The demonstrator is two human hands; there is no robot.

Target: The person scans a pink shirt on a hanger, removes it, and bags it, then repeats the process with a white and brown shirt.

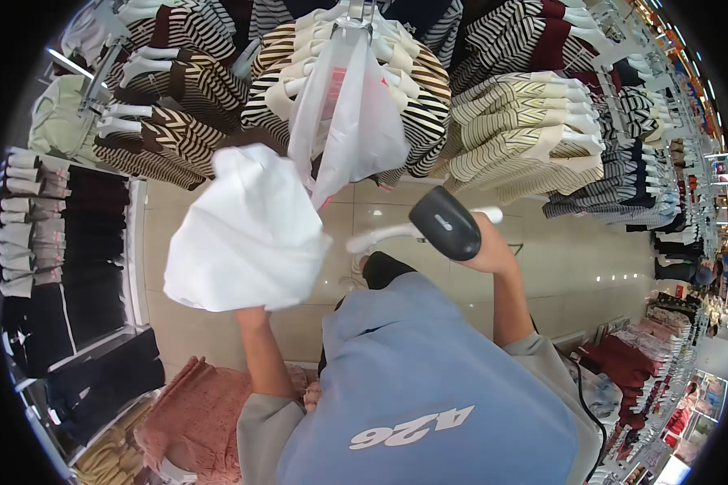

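My left forearm rises into a bunched white cloth garment (247, 230), which hangs over my left hand and hides its fingers. The hand holds this cloth up in the air, in front of the hanging clothes. My right hand (493, 249) is closed around a black handheld device with a rounded head (446, 224), which looks like a barcode scanner. A white hanger (388, 234) lies across behind the device, its far end showing by my right fingers. Just past the white garment, a translucent plastic bag (352, 113) hangs from the metal rack front.
Striped knit tops (425, 93) hang ahead, beside cream patterned tops (526, 145) and brown striped ones (158, 137). Dark trousers (97, 234) hang at left. A fluffy pink garment (190, 416) is at lower left, and clothes racks line the right. Tiled floor (574, 250) lies between.
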